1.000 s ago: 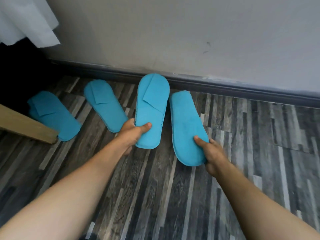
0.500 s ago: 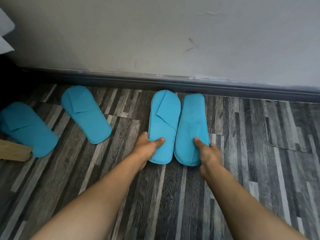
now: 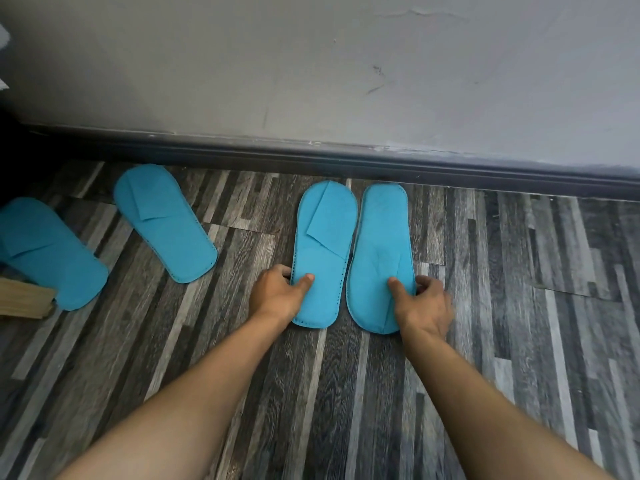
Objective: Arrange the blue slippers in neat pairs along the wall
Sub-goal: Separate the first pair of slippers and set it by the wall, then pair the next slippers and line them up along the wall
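Observation:
Two flat blue slippers lie side by side on the floor, toes pointing at the wall's skirting. My left hand (image 3: 280,293) grips the heel edge of the left slipper of the pair (image 3: 323,251), thumb on top. The right slipper of the pair (image 3: 381,251) is held near its heel by my right hand (image 3: 424,303), thumb pressed on it. A third slipper (image 3: 166,221) lies slanted further left, and a fourth slipper (image 3: 48,251) lies slanted at the far left edge.
A grey wall with a dark skirting board (image 3: 346,159) runs across the top. The floor (image 3: 519,306) is grey striped wood-look planks. A light wooden piece (image 3: 24,301) juts in at the left edge, touching the fourth slipper.
Both hands have brought the two slippers down flat and parallel, toes towards the skirting. The view has shifted right, so the two loose slippers sit further left.

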